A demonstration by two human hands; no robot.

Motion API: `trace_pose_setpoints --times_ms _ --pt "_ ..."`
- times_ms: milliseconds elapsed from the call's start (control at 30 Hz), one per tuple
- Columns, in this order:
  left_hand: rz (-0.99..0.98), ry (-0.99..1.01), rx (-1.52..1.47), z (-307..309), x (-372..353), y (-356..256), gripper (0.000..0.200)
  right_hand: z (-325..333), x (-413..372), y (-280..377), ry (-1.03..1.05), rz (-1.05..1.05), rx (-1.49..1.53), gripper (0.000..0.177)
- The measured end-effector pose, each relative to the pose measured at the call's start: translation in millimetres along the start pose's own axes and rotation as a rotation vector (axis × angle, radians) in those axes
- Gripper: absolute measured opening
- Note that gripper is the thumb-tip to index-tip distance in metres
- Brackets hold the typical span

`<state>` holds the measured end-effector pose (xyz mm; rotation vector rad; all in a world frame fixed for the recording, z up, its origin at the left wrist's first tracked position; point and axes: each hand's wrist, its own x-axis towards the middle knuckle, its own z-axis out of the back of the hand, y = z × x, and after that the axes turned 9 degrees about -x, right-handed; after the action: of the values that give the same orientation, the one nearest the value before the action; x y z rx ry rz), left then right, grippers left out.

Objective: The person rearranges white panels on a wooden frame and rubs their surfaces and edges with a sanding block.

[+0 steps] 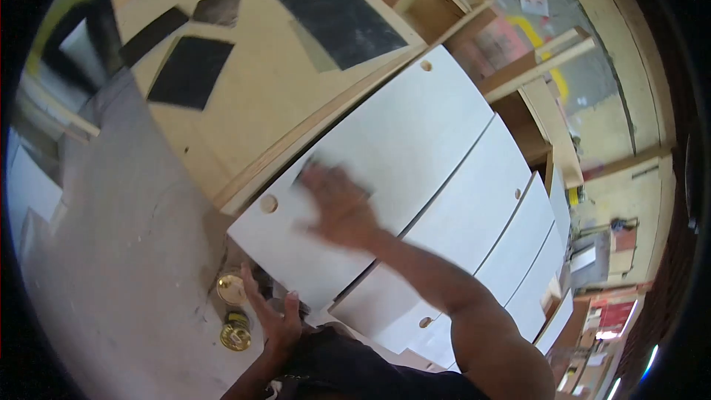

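Note:
My right hand point(337, 204) lies over a white panel point(392, 141) with a round hole near each end, and it is smeared by motion. Dark edges of what looks like a piece of sandpaper point(304, 169) show under its fingers. Below the panel's near end is my left hand point(278, 322), its fingers stretched out and thumb apart, close to the panel's edge. Two tins stand on the floor just past that hand: one with a pale golden top point(231, 290) and a yellow-labelled one point(235, 331).
More white panels point(463, 207) lie in a row to the right. Several dark sandpaper sheets point(341, 22) rest on a plywood board point(259, 96) beyond the panel. Wooden box frames point(522, 115) stand at the upper right, and concrete floor point(141, 252) spreads on the left.

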<state>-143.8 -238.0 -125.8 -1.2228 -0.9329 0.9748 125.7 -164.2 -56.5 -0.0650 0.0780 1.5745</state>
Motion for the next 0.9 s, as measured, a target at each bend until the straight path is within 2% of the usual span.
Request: trace_pose_setpoints --times_ms 67,100,133,167,200,233,267,333,400,433,467,500,533,600,667,733,800,900 --pt "-0.204 0.046 0.086 6.6 23.1 -13.3 0.096 -8.1 -13.1 7.4 -0.103 0.244 -0.024 0.091" --pt "-0.272 0.098 0.106 6.9 37.7 -22.6 0.093 1.5 -5.2 -13.5 0.005 0.281 -0.025 0.088" --pt "-0.336 0.149 0.128 7.2 51.0 -28.2 0.091 26.2 7.5 -41.0 0.214 0.051 -0.012 0.084" --pt "-0.378 0.225 0.149 5.1 61.8 -28.9 0.088 37.9 16.1 -87.2 0.060 -0.034 -0.032 0.079" --pt "-0.420 0.287 0.166 -0.9 71.4 -27.9 0.084 31.8 29.3 -145.4 -0.212 -0.179 -0.205 0.073" --pt "-0.458 0.351 0.184 -5.1 79.6 -28.7 0.081 30.5 41.1 -207.2 -0.271 -0.383 -0.324 0.070" --pt "-0.470 0.434 0.235 -9.6 89.4 -31.6 0.079 75.6 47.8 -222.9 -0.229 -0.597 -0.254 0.065" --pt "-0.488 0.600 0.328 -24.5 106.4 -42.0 0.074 65.0 58.2 -259.1 -0.397 -0.759 -0.269 0.061" --pt "-0.483 0.627 0.369 -39.5 122.8 -52.4 0.070 57.6 58.7 -216.7 -0.408 -0.754 -0.320 0.063" --pt "-0.498 0.625 0.385 -45.7 130.7 -50.5 0.069 38.3 50.1 -183.0 -0.401 -0.617 -0.381 0.066" --pt "-0.509 0.623 0.402 -51.6 136.5 -48.0 0.068 20.4 38.4 -147.4 -0.342 -0.489 -0.337 0.073" --pt "-0.523 0.576 0.332 -55.7 143.2 -44.4 0.065 24.7 24.0 -95.9 -0.073 -0.396 -0.293 0.085" --pt "-0.537 0.532 0.266 -57.3 150.8 -39.6 0.062 17.4 6.7 -56.4 0.054 -0.324 -0.172 0.088" --pt "-0.534 0.487 0.186 -58.1 157.8 -32.8 0.059 16.7 -35.7 -19.7 0.054 -0.105 0.016 0.083" --pt "-0.505 0.476 0.158 -58.6 159.7 -27.7 0.058 26.0 -44.1 -41.0 0.199 -0.111 -0.034 0.076" --pt "-0.521 0.525 0.256 -60.3 160.5 -34.1 0.056 35.8 -33.3 -82.0 0.123 -0.298 -0.172 0.071" --pt "-0.503 0.542 0.324 -61.4 159.2 -35.6 0.056 42.9 -21.6 -99.7 -0.039 -0.405 -0.079 0.074" --pt "-0.486 0.537 0.321 -61.4 158.4 -33.6 0.056 35.7 -40.8 -45.0 -0.020 -0.464 0.026 0.078"
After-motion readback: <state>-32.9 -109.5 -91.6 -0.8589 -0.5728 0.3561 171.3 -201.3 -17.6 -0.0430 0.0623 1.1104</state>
